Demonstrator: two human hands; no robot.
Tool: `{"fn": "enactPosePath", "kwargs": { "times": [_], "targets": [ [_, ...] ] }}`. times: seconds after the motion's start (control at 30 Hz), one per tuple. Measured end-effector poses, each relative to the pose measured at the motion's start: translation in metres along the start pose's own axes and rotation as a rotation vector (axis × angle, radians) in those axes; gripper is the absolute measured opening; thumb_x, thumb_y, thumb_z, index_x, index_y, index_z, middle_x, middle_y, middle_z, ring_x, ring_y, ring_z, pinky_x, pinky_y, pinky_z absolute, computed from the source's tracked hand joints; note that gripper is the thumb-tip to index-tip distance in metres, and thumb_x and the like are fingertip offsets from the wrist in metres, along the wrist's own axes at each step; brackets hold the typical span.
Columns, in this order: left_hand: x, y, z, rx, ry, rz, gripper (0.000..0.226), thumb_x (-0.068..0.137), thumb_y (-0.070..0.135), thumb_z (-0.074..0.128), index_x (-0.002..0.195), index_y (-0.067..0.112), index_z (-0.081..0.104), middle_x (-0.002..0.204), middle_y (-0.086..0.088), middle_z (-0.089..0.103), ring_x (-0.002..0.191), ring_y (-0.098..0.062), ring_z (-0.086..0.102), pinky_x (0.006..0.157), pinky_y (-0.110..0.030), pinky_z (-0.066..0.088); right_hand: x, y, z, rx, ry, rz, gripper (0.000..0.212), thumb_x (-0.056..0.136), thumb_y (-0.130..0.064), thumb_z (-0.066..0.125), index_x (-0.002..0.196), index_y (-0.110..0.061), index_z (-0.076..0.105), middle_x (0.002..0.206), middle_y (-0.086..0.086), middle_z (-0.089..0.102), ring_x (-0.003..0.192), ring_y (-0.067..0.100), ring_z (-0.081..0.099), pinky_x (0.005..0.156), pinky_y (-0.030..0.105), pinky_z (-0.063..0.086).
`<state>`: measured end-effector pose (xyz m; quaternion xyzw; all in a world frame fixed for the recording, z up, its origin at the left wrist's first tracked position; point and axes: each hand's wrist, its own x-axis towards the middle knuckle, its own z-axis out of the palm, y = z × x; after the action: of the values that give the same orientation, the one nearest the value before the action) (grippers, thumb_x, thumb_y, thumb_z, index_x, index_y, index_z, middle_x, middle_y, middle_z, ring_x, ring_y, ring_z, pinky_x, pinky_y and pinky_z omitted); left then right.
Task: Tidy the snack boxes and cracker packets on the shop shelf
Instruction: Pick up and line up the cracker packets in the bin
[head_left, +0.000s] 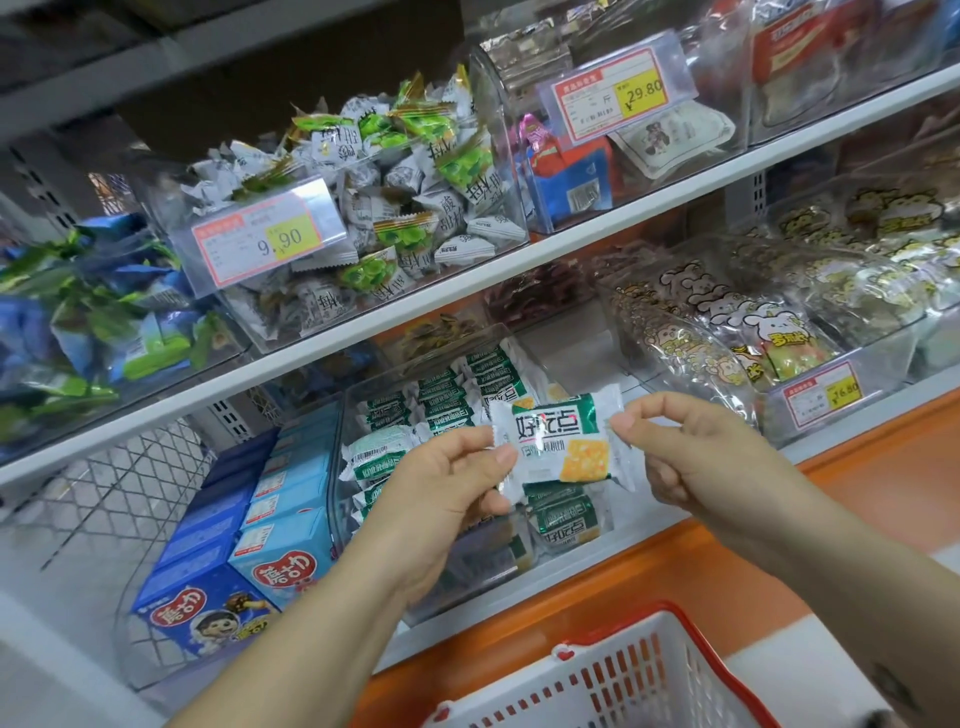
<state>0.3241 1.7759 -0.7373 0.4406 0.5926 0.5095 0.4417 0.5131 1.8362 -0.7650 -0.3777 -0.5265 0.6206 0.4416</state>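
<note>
I hold a white and green cracker packet flat and face up between both hands, above a clear plastic bin on the lower shelf. My left hand pinches its left edge. My right hand pinches its right edge. Inside the bin lie several more green and white cracker packets, some stacked in rows, some loose. Left of the bin stand blue snack boxes in rows inside a second clear bin.
A white and red shopping basket sits below my arms. The upper shelf carries bins of wrapped sweets with price tags. Clear-wrapped cartoon snack packs fill a bin to the right. An orange ledge runs under the shelf.
</note>
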Motion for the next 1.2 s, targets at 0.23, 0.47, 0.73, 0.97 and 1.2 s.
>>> {"fn": "enactPosePath", "kwargs": {
  "times": [0.23,0.47,0.73,0.97,1.2],
  "targets": [
    [-0.011,0.000,-0.002,0.193,-0.028,0.153,0.027,0.078,0.044,0.057,0.084,0.022,0.072,0.096,0.005,0.074,0.094,-0.008,0.067,0.090,-0.021,0.047,-0.003,-0.001,0.007,0.133,-0.033,-0.012,0.027,0.087,-0.035,0.055,0.074,-0.012,0.060,0.062,0.001,0.059,0.056,0.013,0.058,0.058,0.021,0.051],
    [-0.006,-0.011,0.002,0.244,0.107,0.337,0.023,0.081,-0.006,0.065,0.078,0.016,0.060,0.068,0.012,0.068,0.065,-0.001,0.062,0.065,-0.015,0.049,-0.004,0.005,0.009,0.038,-0.061,-0.085,0.012,0.081,-0.015,0.067,0.081,-0.011,0.056,0.049,-0.008,0.055,0.050,0.008,0.043,0.057,0.021,0.038],
    [-0.009,-0.014,0.003,0.640,0.100,0.587,0.018,0.083,0.025,0.069,0.093,0.037,0.059,0.103,0.025,0.059,0.100,0.008,0.054,0.091,-0.013,0.038,-0.005,0.006,0.011,-0.011,-0.169,-0.098,0.027,0.086,-0.014,0.064,0.112,-0.015,0.061,0.096,0.002,0.074,0.070,0.006,0.067,0.059,0.012,0.046],
    [-0.001,-0.021,-0.011,1.108,-0.003,0.740,0.032,0.079,0.057,0.054,0.105,0.051,0.037,0.114,0.045,0.038,0.114,0.025,0.031,0.119,-0.032,0.003,-0.001,0.013,0.018,-0.045,-0.197,-0.129,0.026,0.086,-0.015,0.064,0.111,-0.021,0.065,0.082,-0.005,0.072,0.065,0.006,0.064,0.063,0.017,0.051],
    [0.036,-0.013,-0.061,1.057,0.433,0.566,0.028,0.083,0.024,0.069,0.096,0.033,0.045,0.106,0.018,0.050,0.098,-0.004,0.041,0.104,-0.052,0.034,0.033,0.030,0.005,-0.367,0.073,-0.182,0.039,0.089,-0.025,0.062,0.127,-0.024,0.056,0.124,-0.007,0.060,0.112,0.006,0.054,0.095,0.024,0.038]
  ]
}}
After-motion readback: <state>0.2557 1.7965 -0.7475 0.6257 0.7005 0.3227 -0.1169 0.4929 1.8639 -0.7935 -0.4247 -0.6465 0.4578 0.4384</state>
